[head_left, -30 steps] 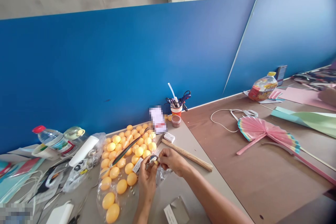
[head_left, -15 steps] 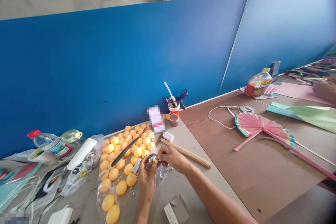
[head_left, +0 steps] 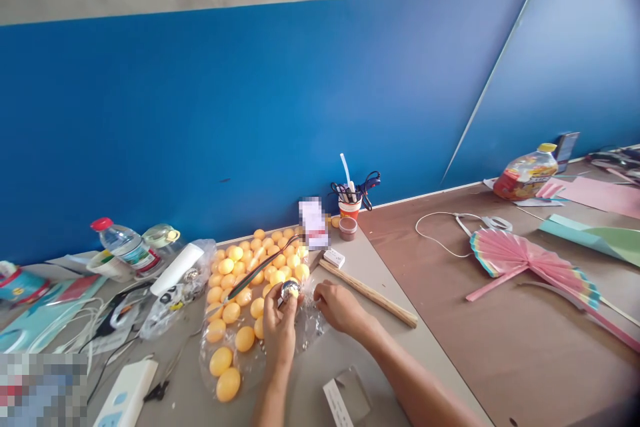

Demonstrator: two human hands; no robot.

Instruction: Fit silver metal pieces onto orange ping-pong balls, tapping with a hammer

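Observation:
A small shiny silver ball (head_left: 289, 289) with a yellowish patch on its lower side sits between the thumb and fingers of my left hand (head_left: 280, 331). Just right of it, my right hand (head_left: 341, 307) has its fingers curled together, apart from the ball; anything between the fingertips is too small to make out. Crinkled clear plastic (head_left: 313, 330) lies below and between the hands. Behind and left of them spreads a clear bag of orange balls (head_left: 245, 339), with dark tweezers (head_left: 260, 269) resting across it.
A wooden stick (head_left: 373, 297), a small white box (head_left: 334, 257) and a cup of tools (head_left: 349, 205) are beyond my right hand. An open clear box (head_left: 355, 395) lies in front. Bottles and a power strip (head_left: 127, 393) are left; a pink paper fan (head_left: 530, 257) is right.
My right hand has drawn away from the silver ball to the right, opening a gap. My left hand still holds the ball. The whole view has shifted leftward.

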